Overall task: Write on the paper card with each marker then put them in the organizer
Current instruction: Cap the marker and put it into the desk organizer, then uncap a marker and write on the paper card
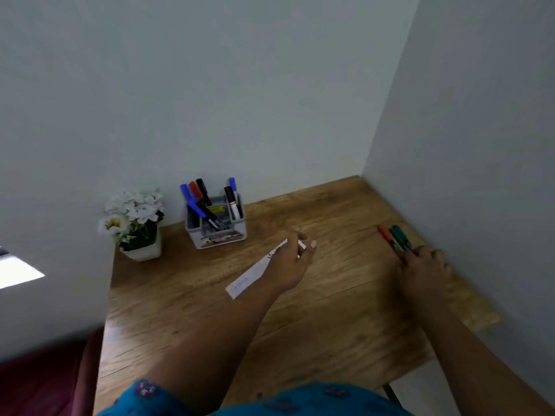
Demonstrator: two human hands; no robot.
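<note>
The paper card is a long white strip lying diagonally on the desk, roughly in the middle, with some faint scribbles near its near end. My left hand is over its far end, fingers loosely curled and spread, and I honestly can't tell if I'm pinching the card or just hovering on it.

Over on the right, three markers lie side by side close to the wall: a red marker and two green markers. My right hand is resting on their near ends, fingers down on them, but whether I've actually got a grip on one is hard to say from this angle.

The organizer sits at the far side against the back wall, a grey caddy with compartments, already stuffed with blue, red and black markers leaning every which way. Just left of it there's a little white pot of white flowers.

The desk is wood grain, warm brown, tucked into a corner with plain pale walls at the far side and on the right. Bright patch of light at the left edge, something dark red down at the near left, and my blue patterned sleeve at the bottom.
</note>
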